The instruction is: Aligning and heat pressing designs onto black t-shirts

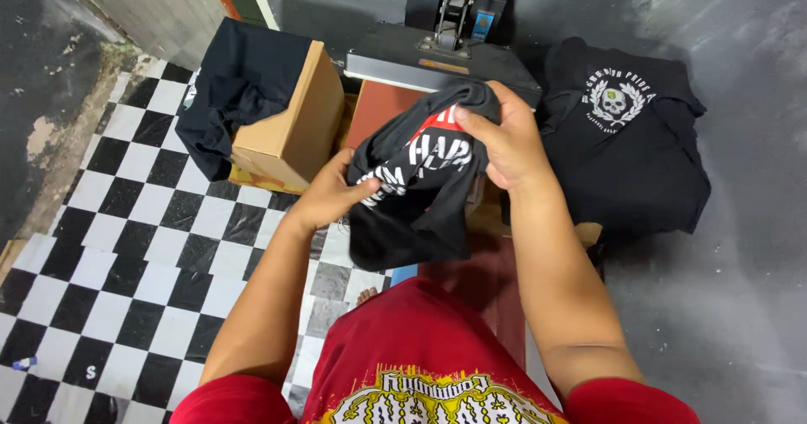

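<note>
Black cloth, a printed T-shirt, hangs bunched between both hands above the heat press. Fingers of the right hand are clamped on its top edge, thumb over the fold; the left hand pinches the lower left side, fingers closed on the fabric. The shirt's length runs downward from the right hand, which sits higher and nearer the press. A cardboard box stands left, a stack of black shirts right.
</note>
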